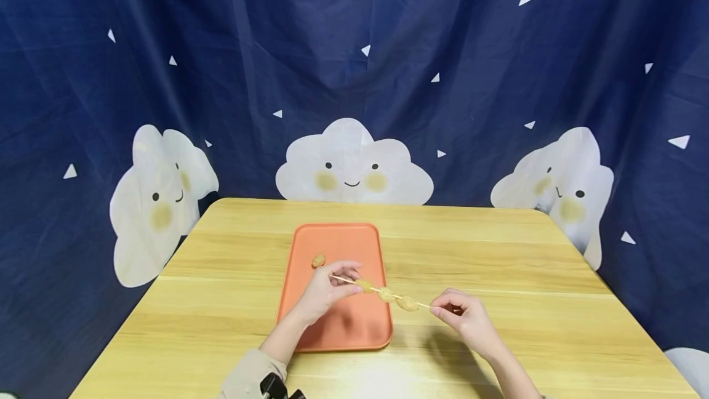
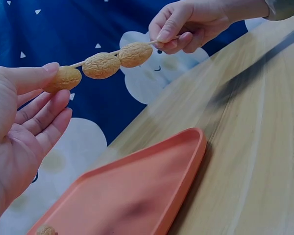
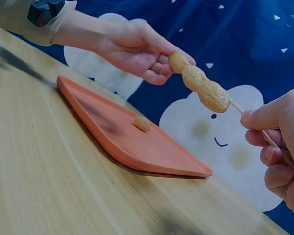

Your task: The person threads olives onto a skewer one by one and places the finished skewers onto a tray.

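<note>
A thin wooden skewer runs through three tan, wrinkled, oval food pieces, held in the air between the two hands. My left hand pinches the end piece between thumb and fingers, its other fingers loosely spread. Beside that piece are the middle one and the third one, which lies nearest the right hand. My right hand grips the bare end of the skewer between thumb and curled fingers. One loose piece of the same kind lies on the orange tray.
The tray rests on a light wooden table, left of its middle, under the left hand. Behind the table hangs a dark blue curtain with white clouds and triangles. A black device is strapped on the left wrist.
</note>
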{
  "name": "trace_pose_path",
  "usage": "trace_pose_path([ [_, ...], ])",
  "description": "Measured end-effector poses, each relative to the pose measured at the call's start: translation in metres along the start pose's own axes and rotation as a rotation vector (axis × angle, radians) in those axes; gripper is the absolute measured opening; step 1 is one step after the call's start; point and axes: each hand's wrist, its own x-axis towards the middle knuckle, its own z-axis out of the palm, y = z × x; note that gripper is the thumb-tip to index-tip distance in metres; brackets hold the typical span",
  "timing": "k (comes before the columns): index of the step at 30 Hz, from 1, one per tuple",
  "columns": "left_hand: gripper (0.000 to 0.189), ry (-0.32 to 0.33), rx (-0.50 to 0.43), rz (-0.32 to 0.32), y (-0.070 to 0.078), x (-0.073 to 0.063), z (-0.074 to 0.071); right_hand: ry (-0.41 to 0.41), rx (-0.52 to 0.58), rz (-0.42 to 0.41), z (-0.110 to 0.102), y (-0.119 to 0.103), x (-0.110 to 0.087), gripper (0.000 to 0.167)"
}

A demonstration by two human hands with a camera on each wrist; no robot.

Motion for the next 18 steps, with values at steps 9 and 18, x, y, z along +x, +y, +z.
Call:
trace_pose_path([
  [9, 0.042, 0.093, 0.004, 0.055, -0.004, 0.003, -0.021, 0.047, -0.007, 0.042, -0.005, 0.006, 0.000, 0.008],
  [18, 0.034, 0.219, 0.188, -0.010, 0.003, 0.008, -0.039, 0.112, -0.036, 0.089, -0.012, 0.013, -0.001, 0.004],
])
